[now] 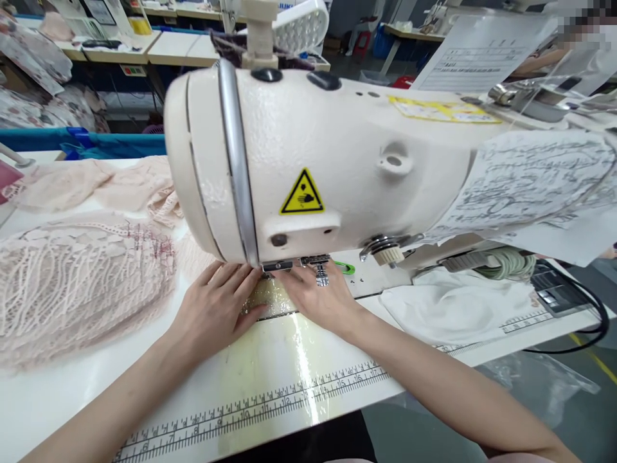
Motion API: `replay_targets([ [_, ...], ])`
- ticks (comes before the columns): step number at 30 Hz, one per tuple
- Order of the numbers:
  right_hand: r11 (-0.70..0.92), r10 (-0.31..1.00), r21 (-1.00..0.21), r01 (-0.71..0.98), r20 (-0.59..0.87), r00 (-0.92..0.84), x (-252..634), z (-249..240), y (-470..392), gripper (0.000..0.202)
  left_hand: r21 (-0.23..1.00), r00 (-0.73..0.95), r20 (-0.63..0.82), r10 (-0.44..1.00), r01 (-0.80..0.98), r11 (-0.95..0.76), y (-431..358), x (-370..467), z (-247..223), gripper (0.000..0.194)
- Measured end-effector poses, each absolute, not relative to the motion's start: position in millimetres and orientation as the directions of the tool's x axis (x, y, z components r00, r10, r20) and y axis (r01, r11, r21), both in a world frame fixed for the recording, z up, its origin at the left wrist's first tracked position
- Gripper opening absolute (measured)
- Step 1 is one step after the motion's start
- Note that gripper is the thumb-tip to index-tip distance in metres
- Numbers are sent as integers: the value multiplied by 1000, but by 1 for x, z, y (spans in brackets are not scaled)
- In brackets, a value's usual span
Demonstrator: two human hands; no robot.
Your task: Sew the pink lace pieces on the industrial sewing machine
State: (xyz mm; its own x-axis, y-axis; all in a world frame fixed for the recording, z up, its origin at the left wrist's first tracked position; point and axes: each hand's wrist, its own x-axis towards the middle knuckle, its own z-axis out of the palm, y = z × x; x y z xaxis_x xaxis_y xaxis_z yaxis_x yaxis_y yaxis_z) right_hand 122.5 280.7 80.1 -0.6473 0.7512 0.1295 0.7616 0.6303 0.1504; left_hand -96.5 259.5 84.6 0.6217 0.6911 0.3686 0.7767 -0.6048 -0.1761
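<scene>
A large white sewing machine [337, 148] spans the middle of the view. Under the left end of its head, my left hand [216, 305] rests on the machine bed with its fingers stretched forward and the thumb apart. My right hand [321, 296] lies just right of it, palm down, partly covered by the machine head and a metal screw; its fingertips are hidden. Between the hands shows the shiny bed plate [272, 297]. Pale pink lace fabric [87, 283] spreads over the table left of my left hand. Whether either hand touches cloth under the head is hidden.
White cloth [448, 305] lies on the table at the right, beside a coil of pale green elastic [511, 262] and a dark device [562, 289]. A printed ruler strip [260, 411] runs along the front edge. Written papers [535, 180] hang on the machine's right side.
</scene>
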Motion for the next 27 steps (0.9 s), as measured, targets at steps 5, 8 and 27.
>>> replay_targets([
  [5, 599, 774, 115, 793, 170, -610, 126, 82, 287, 47, -159, 621, 365, 693, 775, -611, 260, -96, 84, 54],
  [8, 598, 776, 53, 800, 211, -594, 126, 83, 289, 42, -159, 620, 370, 692, 776, -610, 260, -97, 84, 55],
  [27, 654, 590, 54, 755, 588, -553, 127, 78, 292, 27, 226, 219, 72, 973, 947, -229, 287, -109, 118, 31],
])
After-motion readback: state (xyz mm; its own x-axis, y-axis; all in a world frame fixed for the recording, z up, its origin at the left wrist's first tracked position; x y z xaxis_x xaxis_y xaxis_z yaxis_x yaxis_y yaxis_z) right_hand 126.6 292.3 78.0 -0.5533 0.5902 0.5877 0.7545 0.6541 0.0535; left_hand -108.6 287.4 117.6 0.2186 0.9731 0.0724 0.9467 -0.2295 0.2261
